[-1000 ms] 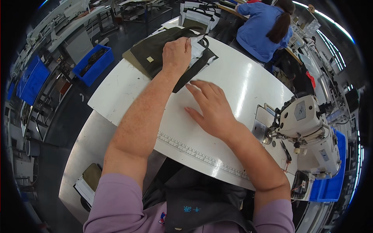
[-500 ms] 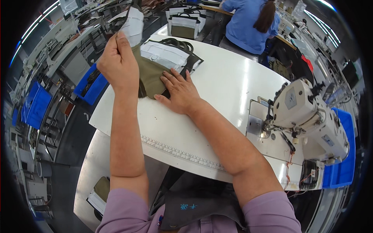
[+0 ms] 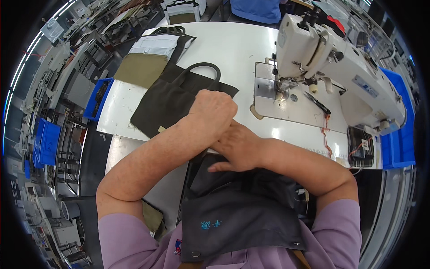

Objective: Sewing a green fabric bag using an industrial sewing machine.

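A dark olive bag piece (image 3: 159, 105) with an arched handle and small pale label lies across the table's front left. My left hand (image 3: 214, 110), fingers curled, is closed on its right part near the table edge. Beneath it, my right hand (image 3: 238, 143) has its thumb stretched out, with the other fingertips hidden by the left. Behind them rests another piece (image 3: 139, 67) with an olive panel, white layer and dark handles. A white sewing machine (image 3: 295, 49) stands to the right, with black thread snips (image 3: 319, 104) and orange threads beside it.
The white table (image 3: 239, 49) has a metal side surface (image 3: 121, 150) at lower left. Blue bins (image 3: 394, 148) sit at right and on the left (image 3: 45, 145). More bag pieces (image 3: 181, 11) lie beyond the table, near a person in blue (image 3: 255, 11).
My left hand has come down from its raised position with the piece, which now lies nearer me, dark side up. My right hand has moved toward me, beneath the left. The view has shifted.
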A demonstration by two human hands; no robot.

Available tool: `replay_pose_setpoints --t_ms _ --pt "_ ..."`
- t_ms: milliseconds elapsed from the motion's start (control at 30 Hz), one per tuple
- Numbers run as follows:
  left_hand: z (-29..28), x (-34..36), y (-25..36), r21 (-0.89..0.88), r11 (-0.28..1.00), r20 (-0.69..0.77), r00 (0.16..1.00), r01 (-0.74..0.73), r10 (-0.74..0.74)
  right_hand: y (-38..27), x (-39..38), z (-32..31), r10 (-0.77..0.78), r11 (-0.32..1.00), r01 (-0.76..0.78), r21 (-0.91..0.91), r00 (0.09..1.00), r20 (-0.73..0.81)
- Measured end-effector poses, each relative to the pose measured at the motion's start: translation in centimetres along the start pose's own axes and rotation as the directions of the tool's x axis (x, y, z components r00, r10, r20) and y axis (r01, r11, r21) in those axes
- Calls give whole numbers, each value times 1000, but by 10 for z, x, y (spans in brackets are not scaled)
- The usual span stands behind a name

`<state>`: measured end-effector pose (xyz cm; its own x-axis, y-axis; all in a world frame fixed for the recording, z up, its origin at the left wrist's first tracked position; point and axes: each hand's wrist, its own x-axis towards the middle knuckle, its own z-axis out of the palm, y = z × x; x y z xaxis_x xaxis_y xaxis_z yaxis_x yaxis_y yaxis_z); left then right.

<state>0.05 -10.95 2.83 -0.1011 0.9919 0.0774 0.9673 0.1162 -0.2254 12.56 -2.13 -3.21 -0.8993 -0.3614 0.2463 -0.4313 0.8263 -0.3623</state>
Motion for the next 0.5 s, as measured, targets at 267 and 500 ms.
replay_pose_setpoints --t_ms 267,500 --pt "27 41 7 -714 659 -261 963 -239 66 1 -126 -58 237 971 -236 26 970 -44" --pt "45 26 25 -591 783 -258 965 -195 46 21 -176 -85 432 896 -442 36 851 -299"
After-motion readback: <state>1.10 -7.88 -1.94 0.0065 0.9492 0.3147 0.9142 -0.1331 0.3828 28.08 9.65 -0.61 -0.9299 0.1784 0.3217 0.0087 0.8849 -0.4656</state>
